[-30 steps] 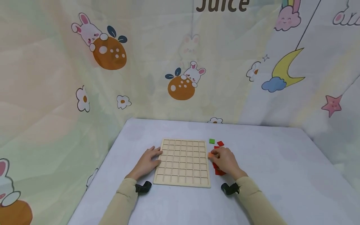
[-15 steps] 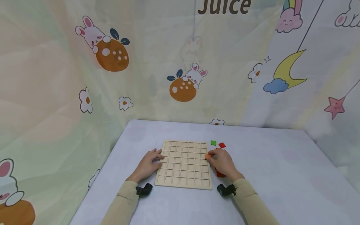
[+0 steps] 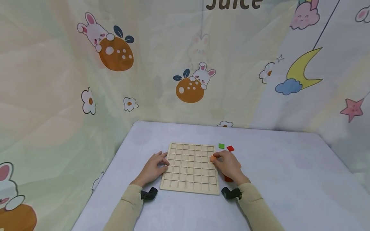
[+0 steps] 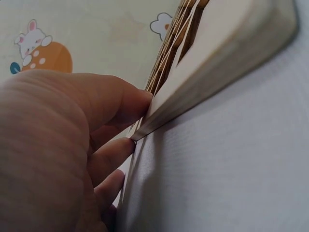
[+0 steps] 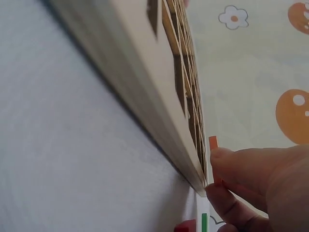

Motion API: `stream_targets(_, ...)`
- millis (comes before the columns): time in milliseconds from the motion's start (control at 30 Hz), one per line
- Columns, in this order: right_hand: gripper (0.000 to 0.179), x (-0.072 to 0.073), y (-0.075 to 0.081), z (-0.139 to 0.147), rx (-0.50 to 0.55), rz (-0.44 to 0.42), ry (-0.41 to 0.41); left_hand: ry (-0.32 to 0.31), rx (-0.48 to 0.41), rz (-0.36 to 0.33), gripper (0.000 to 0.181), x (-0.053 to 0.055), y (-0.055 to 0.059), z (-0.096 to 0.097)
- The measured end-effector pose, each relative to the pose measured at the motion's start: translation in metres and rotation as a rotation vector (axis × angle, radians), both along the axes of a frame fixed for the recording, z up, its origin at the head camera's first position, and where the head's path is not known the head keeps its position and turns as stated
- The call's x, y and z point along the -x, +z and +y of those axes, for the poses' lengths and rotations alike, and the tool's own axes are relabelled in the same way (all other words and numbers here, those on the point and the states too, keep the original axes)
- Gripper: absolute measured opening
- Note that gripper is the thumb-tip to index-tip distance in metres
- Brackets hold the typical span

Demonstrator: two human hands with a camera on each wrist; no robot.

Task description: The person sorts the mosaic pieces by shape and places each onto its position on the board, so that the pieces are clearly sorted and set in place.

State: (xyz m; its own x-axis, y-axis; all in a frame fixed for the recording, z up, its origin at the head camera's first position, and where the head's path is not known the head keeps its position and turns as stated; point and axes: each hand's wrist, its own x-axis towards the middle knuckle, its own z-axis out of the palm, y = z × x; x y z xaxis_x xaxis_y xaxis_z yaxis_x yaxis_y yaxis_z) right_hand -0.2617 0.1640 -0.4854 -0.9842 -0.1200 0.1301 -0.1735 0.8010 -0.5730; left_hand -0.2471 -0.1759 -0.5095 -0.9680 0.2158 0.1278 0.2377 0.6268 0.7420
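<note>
A pale wooden grid board (image 3: 192, 166) lies flat on the white table. At its left edge my left hand (image 3: 153, 168) rests with loosely bent fingers, and in the left wrist view the thumb (image 4: 130, 99) touches the rim. My right hand (image 3: 229, 165) pinches a small orange square tile (image 3: 213, 158) between thumb and fingers, over the board's right edge. In the right wrist view the orange tile (image 5: 214, 143) stands on edge close beside the board (image 5: 159, 96). No tile shows in the visible grid cells.
A green tile (image 3: 221, 146) and a red tile (image 3: 230, 148) lie past the board's far right corner. More red tiles (image 3: 228, 179) sit partly hidden under the right hand. A patterned cloth backdrop (image 3: 156, 96) rises behind the table (image 3: 274, 179).
My right hand has carried the orange tile leftward from the tile pile to the board's right edge. The left hand stays at the left edge. The head view has shifted slightly.
</note>
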Motion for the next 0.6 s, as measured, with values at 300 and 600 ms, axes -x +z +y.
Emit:
stream_targets(300, 0.026, -0.0003, 0.0026, -0.0001, 0.039, 0.025, 0.010, 0.003, -0.001, 0.001, 0.012, 0.0022, 0.0032, -0.0011)
stream_targets(600, 0.027, -0.0042, -0.0009, -0.0005, 0.000, 0.041, 0.007, 0.026, -0.005, -0.019, 0.013, 0.0006, -0.0008, 0.0019)
